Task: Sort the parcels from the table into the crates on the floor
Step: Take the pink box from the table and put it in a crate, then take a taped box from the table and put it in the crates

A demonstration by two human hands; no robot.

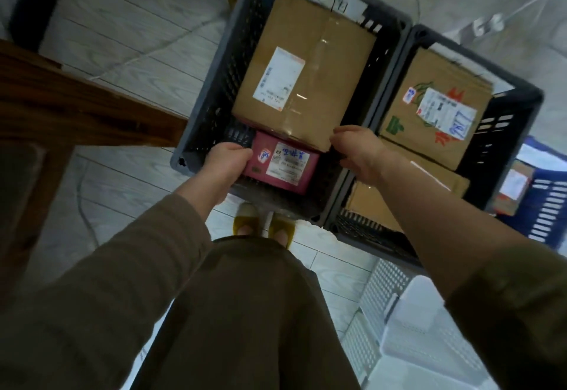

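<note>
Fingers [241, 151] of the left hand [227, 161] curl round the left end of the pink parcel [287, 166], at the near end of the dark crate [219, 83] by the big carton [306, 67]; prob. light & stiff, so an end grip should do, w/ right hand [356, 153] half-curled at the carton's corner, hold unclear.

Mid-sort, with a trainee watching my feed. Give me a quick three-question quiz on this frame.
1. True or false: the pink parcel lies in the same dark crate as the large brown box.
2. Which grip, left or right, holds the pink parcel?
3. Fill in: the box with marker drawings sits in the second dark crate, to the ___ of the first.

Key: 1 true; 2 the left grip; 3 right.
</note>
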